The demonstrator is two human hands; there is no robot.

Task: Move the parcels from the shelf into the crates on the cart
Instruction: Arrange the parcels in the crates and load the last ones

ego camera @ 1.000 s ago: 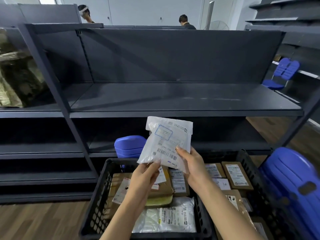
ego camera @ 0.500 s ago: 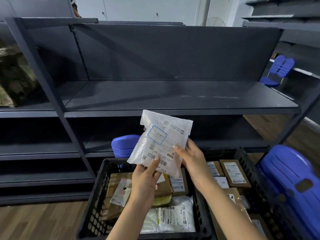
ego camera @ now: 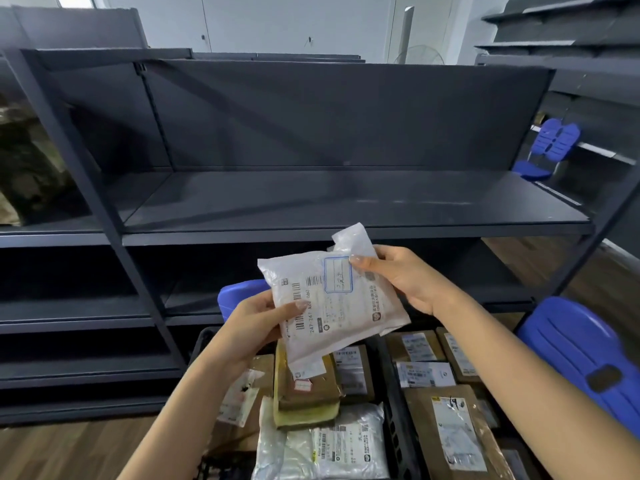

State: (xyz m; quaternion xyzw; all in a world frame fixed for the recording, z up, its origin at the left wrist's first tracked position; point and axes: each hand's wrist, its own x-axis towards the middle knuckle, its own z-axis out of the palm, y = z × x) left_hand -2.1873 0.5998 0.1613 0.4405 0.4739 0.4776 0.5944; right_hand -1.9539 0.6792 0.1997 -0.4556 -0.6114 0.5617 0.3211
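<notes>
Got a white poly mailer (ego camera: 329, 299) up in both hands right now, label side facing me, tilted so the barcode runs sideways. My left hand (ego camera: 258, 323) is clamped on its near-left edge, thumb pressed flat on the front just by the barcode. My right hand (ego camera: 405, 278) pinches the far-right corner, thumb tip sitting right beside the blue-outlined sticker. So the hands are apart, one at each end of the same parcel — it's up in the air, touching nothing else.

It hangs above the left crate (ego camera: 199, 344), the black one near me. That crate already holds a stack: a brown box on a yellow padded envelope (ego camera: 304, 415), a flat brown carton (ego camera: 353, 372) just right of it, and a clear-ish plastic bag parcel (ego camera: 332, 448) at the near end. The right crate (ego camera: 398, 410) sits hard up against it, with several brown cardboard mailers (ego camera: 450, 431) and a white-labelled one lying flat.

Past the crates stands the dark shelf (ego camera: 346, 206). A blue chair (ego camera: 581, 355) stands at my right, another blue seat (ego camera: 239, 296) pokes out behind the mailer, and a third is far off right.
</notes>
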